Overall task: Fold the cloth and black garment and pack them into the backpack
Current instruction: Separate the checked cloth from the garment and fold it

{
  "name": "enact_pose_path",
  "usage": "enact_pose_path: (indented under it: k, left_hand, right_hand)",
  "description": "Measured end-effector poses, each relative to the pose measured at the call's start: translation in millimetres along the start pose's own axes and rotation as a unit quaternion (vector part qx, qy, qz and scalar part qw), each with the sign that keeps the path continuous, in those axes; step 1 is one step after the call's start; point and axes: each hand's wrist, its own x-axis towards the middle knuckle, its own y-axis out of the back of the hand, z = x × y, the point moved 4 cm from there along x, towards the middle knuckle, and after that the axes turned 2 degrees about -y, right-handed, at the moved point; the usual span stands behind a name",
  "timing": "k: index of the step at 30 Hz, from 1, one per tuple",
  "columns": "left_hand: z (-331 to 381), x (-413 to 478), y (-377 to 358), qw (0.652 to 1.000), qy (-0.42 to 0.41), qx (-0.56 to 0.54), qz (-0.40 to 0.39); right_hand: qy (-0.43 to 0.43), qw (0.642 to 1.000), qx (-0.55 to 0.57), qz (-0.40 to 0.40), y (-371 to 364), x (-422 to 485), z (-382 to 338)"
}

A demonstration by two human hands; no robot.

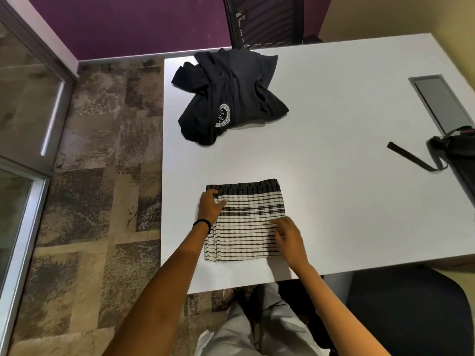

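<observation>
from my remote seat i see the striped cloth (246,219) lying as a folded rectangle near the front edge of the white tabletop (347,124), its dark border on the far side. the left grip (209,205), a bare hand, lies released on the cloth's far-left corner, fingers and thumb laid on the fabric. the right grip (288,235) is bent over the right edge, and i cannot tell whether it pinches a layer or only presses. the black garment (231,93) sits crumpled and unfolded at the far side, well apart from the cloth. the backpack (457,155) is at the right edge, mostly out of view, with a strap (408,156) trailing toward the middle. my worry is that the stacked layers slide apart if 1 edge is lifted while the other side isn't held, or that the cloth slips off the near edge. the strap could also snag a carried bundle. the only marking is a round white emblem (223,115) on the garment, and its ring of lettering is too small to read.
</observation>
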Motion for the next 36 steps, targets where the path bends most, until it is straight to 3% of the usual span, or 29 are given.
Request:
enact_pose_path:
  k: [3,10,19,26,31,36]
  left_hand:
    - [-2.8,5.7,-1.3,1.000,0.004,-0.014,0.010]
    - [-2.3,17.1,2.6,0.998,0.052,-0.033,-0.001]
    - [-3.6,4.8,6.5,0.997,0.066,-0.014,0.035]
    - [2.3,4.4,0.4,0.991,0.107,-0.072,0.043]
    - [22.7,3.5,8.6,0.988,0.042,-0.085,0.118]
    - [21.0,7.2,17.7,0.987,-0.011,-0.068,0.143]
  right_hand:
    - [-0.041,0.998,-0.028,0.034,10.4,-6.8,20.3]
    - [-0.126,0.992,-0.010,-0.014,-1.2,-19.0,39.8]
    - [-0.151,0.988,0.025,0.008,2.6,-14.4,44.8]
    - [-0.154,0.988,0.029,-0.005,-1.0,-12.8,46.0]
    - [-0.148,0.988,0.029,-0.017,-0.5,-11.8,40.3]
    - [-0.131,0.990,0.045,-0.015,-0.1,-9.9,29.3]
